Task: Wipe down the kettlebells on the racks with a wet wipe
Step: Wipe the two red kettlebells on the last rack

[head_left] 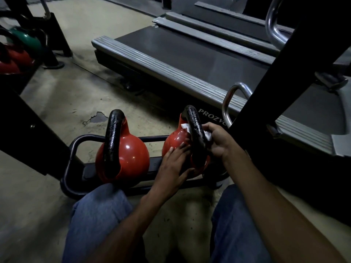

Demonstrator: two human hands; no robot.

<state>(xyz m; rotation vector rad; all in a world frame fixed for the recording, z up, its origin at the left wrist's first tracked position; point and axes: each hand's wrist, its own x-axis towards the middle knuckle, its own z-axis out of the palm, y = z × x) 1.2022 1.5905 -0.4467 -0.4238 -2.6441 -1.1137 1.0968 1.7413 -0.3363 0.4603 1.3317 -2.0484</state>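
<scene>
Treadmill (pixel 190 59) behind; black upright (pixel 275 82) beside kettlebell (pixel 176 139).

Two red kettlebells (pixel 129 158) upright on black rack (pixel 85 138), white wipe (pixel 185 126) at right handle (pixel 195 130)

Blue denim jeans on both legs, bottom of frame. Left knee (pixel 100 211): faded paler blue, fabric creased, lower left. Right leg (pixel 235 224): darker blue, in shadow, lower right. Left forearm (pixel 133 221), right forearm (pixel 266 196): bare to frame edge. Left grip (pixel 171 164), right grip (pixel 218 143): bare.
</scene>
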